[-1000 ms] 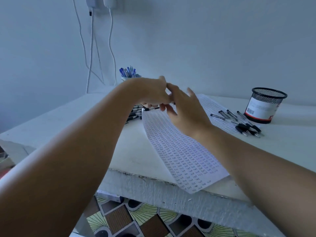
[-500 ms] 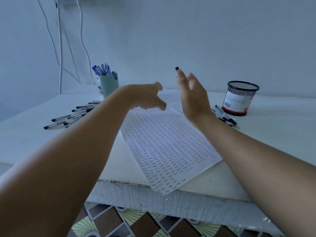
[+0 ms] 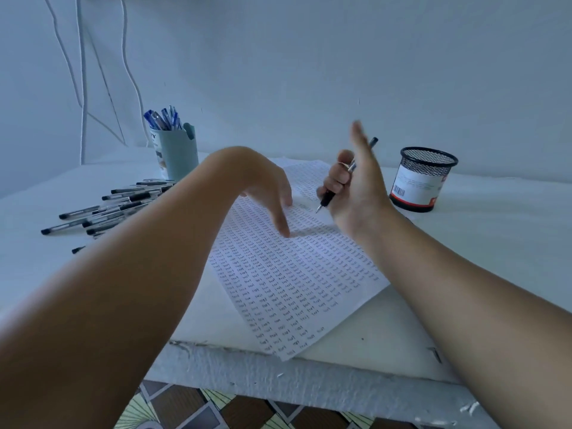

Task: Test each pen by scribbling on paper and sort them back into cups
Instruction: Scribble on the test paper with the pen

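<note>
Item: my right hand [image 3: 353,187], raised above the far part of the paper, lower fingers curled round a pen [image 3: 343,178]; thumb and forefinger blurred, stretched upward. The pen is slim, with a metallic barrel, dark grip section and dark cap end, tilted with its tip down toward the sheet but not touching it.

Item: my left hand [image 3: 266,193], fingers relaxed and drooping, holding nothing; a fingertip hangs at or just above the paper, and I cannot tell if it touches.

Item: paper [image 3: 297,274], a white sheet lying askew, covered in dense rows of small handwritten marks; its near corner juts over the table edge.

Item: table [image 3: 464,274], pale, matte, with a rough, chipped front edge. Bare surface lies to the right of the sheet.

Item: loose pens [image 3: 105,212], black-capped, heaped on the left, well apart from the paper.

Item: pale blue cup [image 3: 178,154], smooth-walled, behind the heap, holding blue pens upright.

Item: black mesh cup [image 3: 422,178], round, with a white and red label, at far right near my right hand.

Item: white cables [image 3: 83,88] hanging down the wall.
</note>
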{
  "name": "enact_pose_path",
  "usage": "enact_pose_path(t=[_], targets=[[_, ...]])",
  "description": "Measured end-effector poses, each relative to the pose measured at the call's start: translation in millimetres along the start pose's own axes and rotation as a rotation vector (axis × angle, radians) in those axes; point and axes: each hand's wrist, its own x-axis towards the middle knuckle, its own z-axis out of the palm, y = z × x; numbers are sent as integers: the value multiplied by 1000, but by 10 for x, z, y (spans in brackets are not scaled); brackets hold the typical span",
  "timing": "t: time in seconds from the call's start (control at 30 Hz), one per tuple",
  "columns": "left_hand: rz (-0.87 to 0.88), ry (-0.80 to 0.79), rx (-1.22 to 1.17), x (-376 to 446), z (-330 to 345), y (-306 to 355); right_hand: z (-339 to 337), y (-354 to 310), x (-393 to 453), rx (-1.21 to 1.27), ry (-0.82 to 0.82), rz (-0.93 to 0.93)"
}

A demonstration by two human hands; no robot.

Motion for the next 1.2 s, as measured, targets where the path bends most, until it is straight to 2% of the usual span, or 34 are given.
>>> enact_pose_path(t=[0.1,0.23,0.33,0.5,0.63,0.77,0.87,1.2], targets=[[-10,-14,20,-42,-31,10,-107,36,11,48,36,67],[-8,-55,76,-53,-93,37,-240,56,-24,-90,89,120],[-14,-51,57,-16,-104,-32,-267,25,-44,-120,43,104],[13,104,-62,120,-66,-33,-440,-52,-126,-381,-90,42],[6,228,-102,215,-39,63,-502,29,-130,-429,-83,-52],[-5,271,-130,337,20,100,-473,17,-126,-747,-173,-151],[1,282,-180,437,102,51,-483,46,-125,-897,-242,-191],[32,345,-325,543,284,-84,-568,91,12,-1012,-244,-174]])
